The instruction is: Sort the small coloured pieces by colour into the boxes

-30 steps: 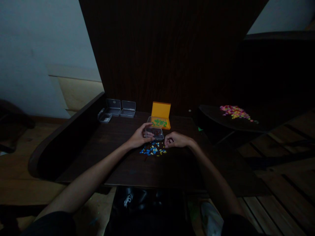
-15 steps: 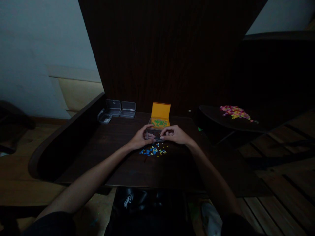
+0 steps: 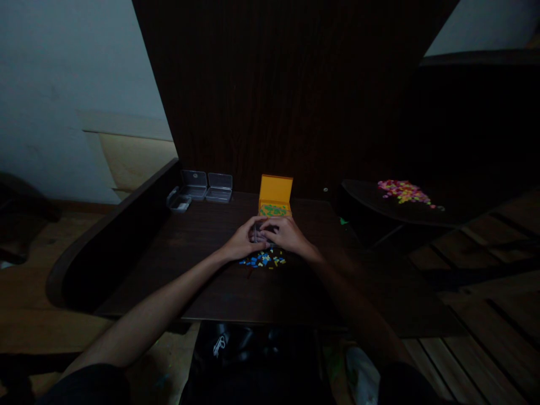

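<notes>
My left hand (image 3: 242,239) is closed around the left side of a clear plastic box (image 3: 255,230), held just above the dark tabletop. My right hand (image 3: 285,233) reaches across the box, thumb and fingers bent together at its middle; what they pinch, if anything, is hidden. Most of the box is covered by my fingers. Right below both hands lies a loose scatter of small blue, white and yellow pieces (image 3: 264,259). Behind them stands a yellow box (image 3: 276,190) with its lid up, holding small green pieces (image 3: 274,210).
Several clear boxes (image 3: 218,194) with raised lids stand at the back left of the table (image 3: 202,230). A pile of pink, red and yellow pieces (image 3: 405,192) lies on a dark curved surface at the right. A dark panel (image 3: 291,95) rises behind the table.
My right hand has moved left, from the box's right end to its middle, closer to my left hand. My left hand stays on the box.
</notes>
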Demonstrator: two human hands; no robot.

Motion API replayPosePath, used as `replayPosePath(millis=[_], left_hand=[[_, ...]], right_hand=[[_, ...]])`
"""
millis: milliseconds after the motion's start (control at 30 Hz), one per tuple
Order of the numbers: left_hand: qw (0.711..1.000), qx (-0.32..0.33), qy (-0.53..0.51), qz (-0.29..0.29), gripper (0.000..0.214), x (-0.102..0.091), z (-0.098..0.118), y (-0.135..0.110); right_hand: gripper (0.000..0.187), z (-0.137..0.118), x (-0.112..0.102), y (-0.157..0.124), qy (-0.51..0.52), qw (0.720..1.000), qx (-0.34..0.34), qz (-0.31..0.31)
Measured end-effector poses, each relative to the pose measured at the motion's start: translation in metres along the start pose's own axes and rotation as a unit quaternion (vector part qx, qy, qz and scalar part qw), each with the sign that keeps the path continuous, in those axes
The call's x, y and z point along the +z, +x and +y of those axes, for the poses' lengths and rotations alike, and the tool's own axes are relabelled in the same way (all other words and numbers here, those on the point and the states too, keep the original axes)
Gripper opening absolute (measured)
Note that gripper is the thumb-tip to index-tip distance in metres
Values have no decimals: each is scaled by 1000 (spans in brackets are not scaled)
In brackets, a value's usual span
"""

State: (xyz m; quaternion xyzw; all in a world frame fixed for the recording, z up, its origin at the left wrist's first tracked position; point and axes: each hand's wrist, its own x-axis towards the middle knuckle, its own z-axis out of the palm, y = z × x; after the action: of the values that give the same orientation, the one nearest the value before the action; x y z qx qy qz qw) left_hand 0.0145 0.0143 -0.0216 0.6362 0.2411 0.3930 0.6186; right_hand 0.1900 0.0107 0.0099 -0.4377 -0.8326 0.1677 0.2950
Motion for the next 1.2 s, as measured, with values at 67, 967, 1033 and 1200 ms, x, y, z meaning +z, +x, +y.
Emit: replayPosePath(millis=[67, 967, 1033, 1200], left_hand=[[1000, 1, -2, -3, 70, 1, 0, 0], [999, -3, 26, 41, 71, -13, 0, 3], [999, -2, 28, 45, 71, -13, 0, 3], [998, -4, 36, 55, 70, -12, 1, 2]], right_hand=[[11, 0, 1, 0, -8, 1000, 2, -8], [17, 4, -50, -23, 37, 987, 5, -159], [17, 8, -49, -26, 30, 974, 14, -225], [17, 13, -39, -31, -4, 957, 31, -290]])
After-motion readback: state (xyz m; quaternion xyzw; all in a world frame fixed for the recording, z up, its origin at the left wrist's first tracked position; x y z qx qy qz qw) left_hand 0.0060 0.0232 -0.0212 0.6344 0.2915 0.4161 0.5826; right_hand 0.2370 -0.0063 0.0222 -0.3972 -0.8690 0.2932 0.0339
